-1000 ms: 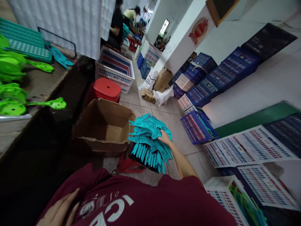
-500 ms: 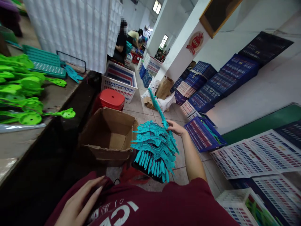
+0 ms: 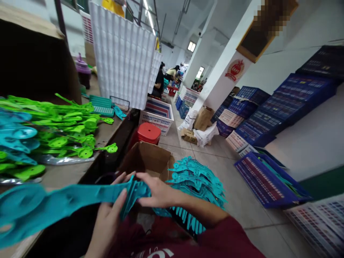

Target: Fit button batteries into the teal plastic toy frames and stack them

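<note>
A long teal plastic part [image 3: 70, 200] reaches from the left edge of the head view to above my lap. Its broad end, with a hole, points left; the narrow end has crosswise ribs. My left hand [image 3: 110, 211] grips it near that narrow end, thumb on top. My right hand [image 3: 158, 191] closes around the tip, fingers partly hiding it. Under and beyond my right forearm is a layered stack of similar teal parts [image 3: 199, 175]. Behind my hands stands an open cardboard box [image 3: 150, 154].
On the table [image 3: 107, 132] at left lie a heap of lime-green plastic parts [image 3: 77, 125] and a few blue ones [image 3: 18, 132]. A red stool [image 3: 149, 132] and a white crate [image 3: 158, 123] stand ahead. Blue crates [image 3: 268, 179] line the right. People work far back.
My right hand has brought a teal part from the stack leftward across my body. My left hand has risen from my lap and taken hold of it. The view has turned left.
</note>
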